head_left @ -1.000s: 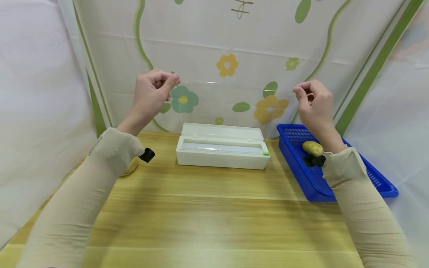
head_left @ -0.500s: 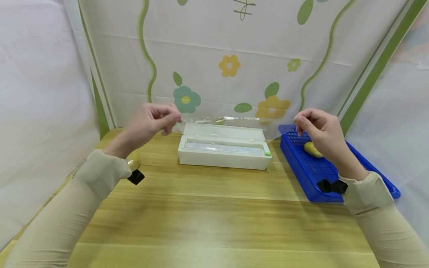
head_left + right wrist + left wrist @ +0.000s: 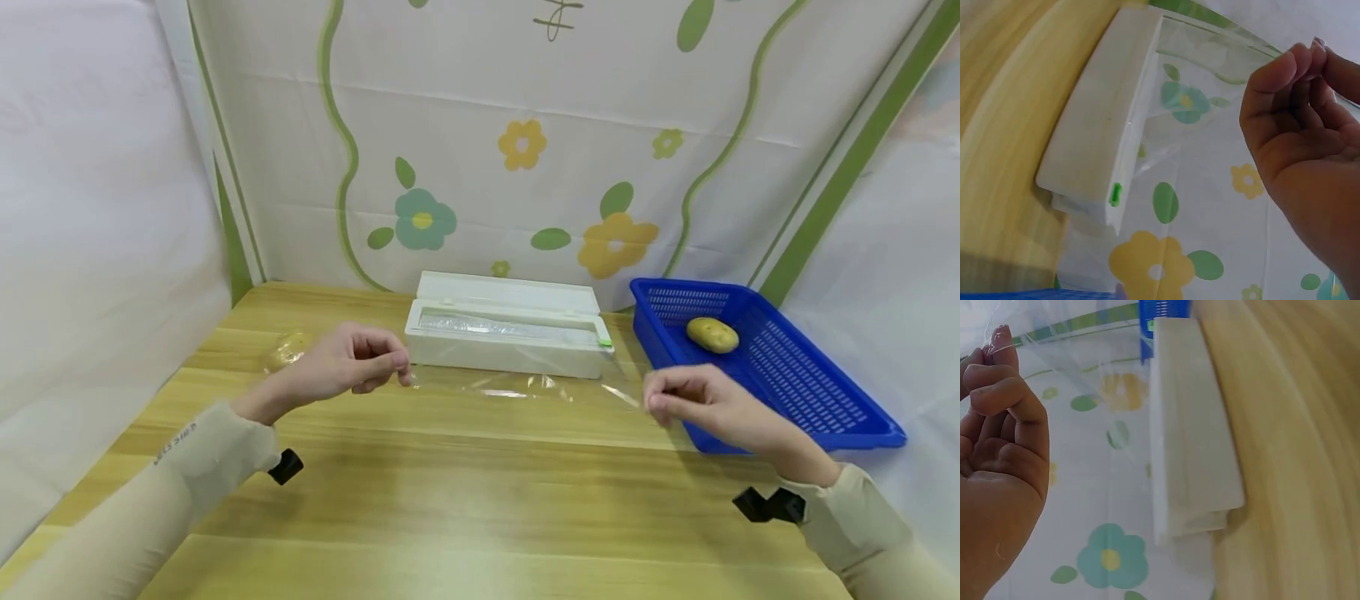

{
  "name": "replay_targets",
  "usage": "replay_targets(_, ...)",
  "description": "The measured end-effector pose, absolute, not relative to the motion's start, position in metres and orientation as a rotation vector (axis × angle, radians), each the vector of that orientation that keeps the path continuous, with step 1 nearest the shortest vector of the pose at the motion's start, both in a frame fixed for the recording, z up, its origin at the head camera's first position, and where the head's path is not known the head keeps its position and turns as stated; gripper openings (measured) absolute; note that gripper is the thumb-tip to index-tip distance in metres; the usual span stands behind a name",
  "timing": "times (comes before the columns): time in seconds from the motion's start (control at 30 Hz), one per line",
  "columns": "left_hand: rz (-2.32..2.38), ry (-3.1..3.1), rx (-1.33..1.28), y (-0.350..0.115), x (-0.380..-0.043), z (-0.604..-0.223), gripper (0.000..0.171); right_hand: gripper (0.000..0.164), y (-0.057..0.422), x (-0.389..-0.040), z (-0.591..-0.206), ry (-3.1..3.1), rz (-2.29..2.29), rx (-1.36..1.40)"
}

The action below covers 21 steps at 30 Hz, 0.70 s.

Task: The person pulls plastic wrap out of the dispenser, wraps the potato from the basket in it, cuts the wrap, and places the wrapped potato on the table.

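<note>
A clear sheet of plastic wrap [image 3: 517, 387] stretches between both hands, over the table in front of the white box. My left hand [image 3: 348, 362] pinches its left corner between thumb and fingers. At the other end, my right hand [image 3: 720, 408] pinches the right corner. Behind the sheet stands the white wrap dispenser box [image 3: 510, 354], lid up, with a roll of film [image 3: 502, 325] inside and a green slider [image 3: 604, 342] at its right end. In the left wrist view, the film gathers at the fingertips [image 3: 1001, 340].
A blue plastic basket [image 3: 832, 375] stands at the right with one potato [image 3: 712, 335] inside. A shiny, film-covered potato [image 3: 288, 348] lies on the wooden table [image 3: 465, 508] behind the left wrist. A flowered cloth [image 3: 465, 100] hangs along the back.
Both hands have come down from in front of the back cloth to low over the table, the plastic wrap held between them. The left hand now partly overlaps the wrapped potato's area.
</note>
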<state>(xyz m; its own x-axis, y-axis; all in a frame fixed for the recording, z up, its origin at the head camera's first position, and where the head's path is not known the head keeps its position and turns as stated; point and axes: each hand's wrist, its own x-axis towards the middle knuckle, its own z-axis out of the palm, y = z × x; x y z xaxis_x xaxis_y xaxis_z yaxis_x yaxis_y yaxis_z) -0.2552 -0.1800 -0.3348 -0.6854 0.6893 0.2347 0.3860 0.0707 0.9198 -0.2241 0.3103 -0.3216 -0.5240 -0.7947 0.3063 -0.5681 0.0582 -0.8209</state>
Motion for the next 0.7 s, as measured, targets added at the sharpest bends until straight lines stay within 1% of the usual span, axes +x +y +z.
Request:
replay_targets(0.1,1.630,2.053,1.114,-0.182,-0.253,-0.348,0.018,0.036,0.308,-0.215,-0.332,2.068,-1.329,-1.351)
replay_targets(0.3,1.588,2.017,1.104,-0.178,-0.254,-0.368,0.019,0.035,0.298,-0.201,-0.337,1.918,-1.187,-1.393)
replay_targets(0.4,1.537,2.039,1.056,-0.178,-0.256,-0.378,0.020,0.033,0.295,-0.200,-0.338,1.916,-1.132,-1.397)
replay_targets(0.5,1.463,2.069,1.017,-0.179,-0.255,-0.388,0.020,0.029,0.296,-0.202,-0.342,1.952,-1.093,-1.333)
replay_targets(0.6,1.393,2.079,1.023,-0.179,-0.253,-0.398,0.018,0.024,0.298,-0.205,-0.351,1.986,-1.054,-1.288)
replay_targets(0.7,1.316,2.095,1.086,-0.178,-0.250,-0.407,0.014,0.021,0.299,-0.206,-0.363,2.019,-1.019,-1.289)
